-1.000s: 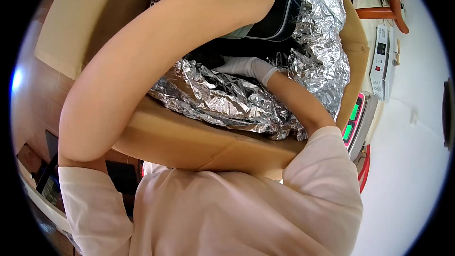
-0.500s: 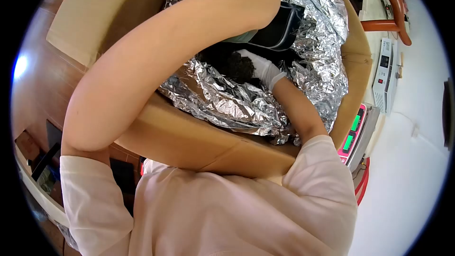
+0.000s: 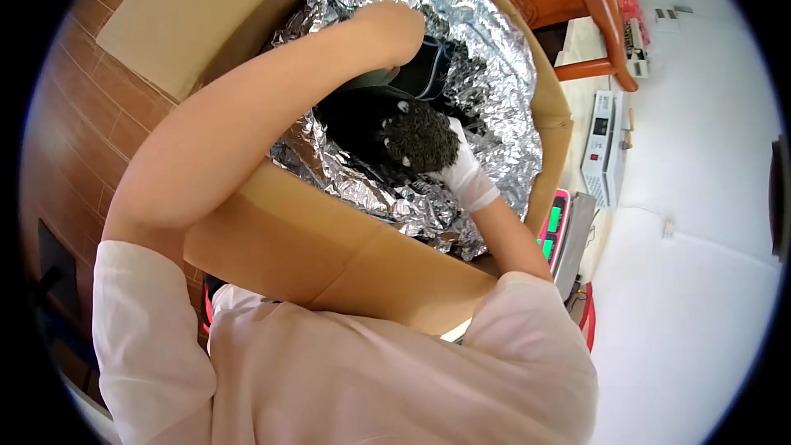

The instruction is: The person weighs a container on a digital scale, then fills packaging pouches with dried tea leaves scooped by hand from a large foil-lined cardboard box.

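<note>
My right hand (image 3: 465, 173), in a white glove, holds a heaped handful of dark loose tea leaves (image 3: 422, 138), its fingertips showing curled round the far edge. It is over the foil-lined cardboard box (image 3: 329, 239). My left hand (image 3: 394, 31) bends down at the wrist beside a dark container (image 3: 428, 66) with a pale rim, tilted inside the foil (image 3: 503, 82). The fingers of that hand are hidden, so its grip on the container cannot be made out. Deeper in the box everything is in dark shadow.
A cardboard flap (image 3: 165, 21) stands out at the upper left. Right of the box are a scale with green displays (image 3: 552, 227), a white device (image 3: 601, 148) and a wooden chair (image 3: 589, 0). Brown floor tiles (image 3: 74, 132) show at the left.
My right hand has come up out of the shadow, bringing the tea leaves into plainer view. The left hand and container stay together; the whole view has shifted.
</note>
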